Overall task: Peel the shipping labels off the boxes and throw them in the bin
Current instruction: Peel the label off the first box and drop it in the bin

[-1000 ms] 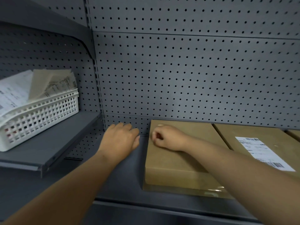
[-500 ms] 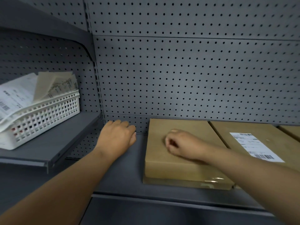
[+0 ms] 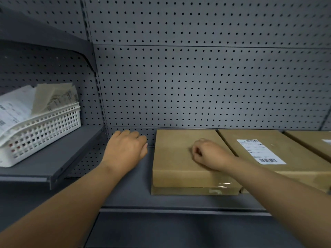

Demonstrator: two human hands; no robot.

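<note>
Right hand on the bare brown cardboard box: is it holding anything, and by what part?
Nothing visibly held. The right hand rests loosely curled on top of the unlabelled brown cardboard box; no label shows between its fingers.

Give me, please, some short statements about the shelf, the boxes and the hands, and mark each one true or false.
1. The right hand rests on the flat brown cardboard box nearest the white plastic lattice basket. True.
2. That box carries a white label on top. False: its top is bare; the white printed shipping label is on the next brown box.
3. The basket holds peeled paper labels. True.
4. The left hand grips a label. False: it holds nothing, beside the box.
5. The basket stands on the boxes' shelf. False: it stands on the higher grey side shelf.
</note>
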